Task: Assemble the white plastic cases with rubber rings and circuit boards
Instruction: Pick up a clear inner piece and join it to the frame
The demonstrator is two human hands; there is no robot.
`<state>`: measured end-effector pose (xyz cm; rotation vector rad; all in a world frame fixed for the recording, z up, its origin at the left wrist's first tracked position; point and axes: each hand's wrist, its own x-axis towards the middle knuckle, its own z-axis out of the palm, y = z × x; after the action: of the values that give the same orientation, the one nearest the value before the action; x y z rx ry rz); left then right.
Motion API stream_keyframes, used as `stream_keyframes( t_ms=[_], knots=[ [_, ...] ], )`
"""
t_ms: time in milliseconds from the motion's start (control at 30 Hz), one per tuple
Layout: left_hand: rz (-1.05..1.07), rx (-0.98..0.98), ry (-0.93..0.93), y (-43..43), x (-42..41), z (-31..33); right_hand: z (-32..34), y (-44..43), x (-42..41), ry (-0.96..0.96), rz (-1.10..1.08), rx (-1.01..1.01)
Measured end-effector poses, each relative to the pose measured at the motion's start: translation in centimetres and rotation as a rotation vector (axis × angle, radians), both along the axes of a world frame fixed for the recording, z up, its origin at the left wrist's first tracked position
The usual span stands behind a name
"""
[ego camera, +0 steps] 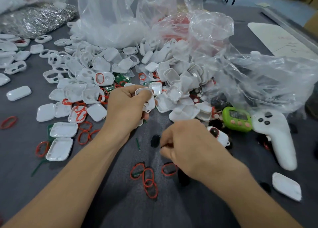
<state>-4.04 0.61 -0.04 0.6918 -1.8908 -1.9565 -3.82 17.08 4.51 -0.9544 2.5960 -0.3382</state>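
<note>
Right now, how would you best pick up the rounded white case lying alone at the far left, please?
Pinch the rounded white case across its two long sides, coming from above: it lies flat, and bare table shows along both sides.

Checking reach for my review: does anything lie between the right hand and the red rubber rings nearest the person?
Nothing visible does. Only bare grey cloth separates the right hand from the red rings; one ring lies partly under the wrist.
</note>
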Motion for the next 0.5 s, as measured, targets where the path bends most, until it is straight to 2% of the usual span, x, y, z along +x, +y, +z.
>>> stream_keyframes(
  t_ms=[100,200,300,367,500],
  knots=[
    [-0.01,0.017,-0.004,-0.1,0.2,0.1,-0.4,-0.3,1.0,0.133,0.024,0.054],
    [-0.021,0.037,0.002,-0.2,0.3,0.2,-0.3,-0.5,1.6,0.176,-0.005,0.112],
    [-0.026,0.058,0.008,-0.2,0.3,0.3,0.2,-1.0,1.0,0.244,0.05,0.047],
    [-0.035,0.072,0.014,-0.1,0.2,0.3,-0.3,-1.0,-0.6,0.177,0.008,-0.162],
    [-0.068,0.119,0.023,-0.1,0.0,0.6,-0.8,-2.1,-4.2,-0.337,-0.354,-0.864]
  ],
)
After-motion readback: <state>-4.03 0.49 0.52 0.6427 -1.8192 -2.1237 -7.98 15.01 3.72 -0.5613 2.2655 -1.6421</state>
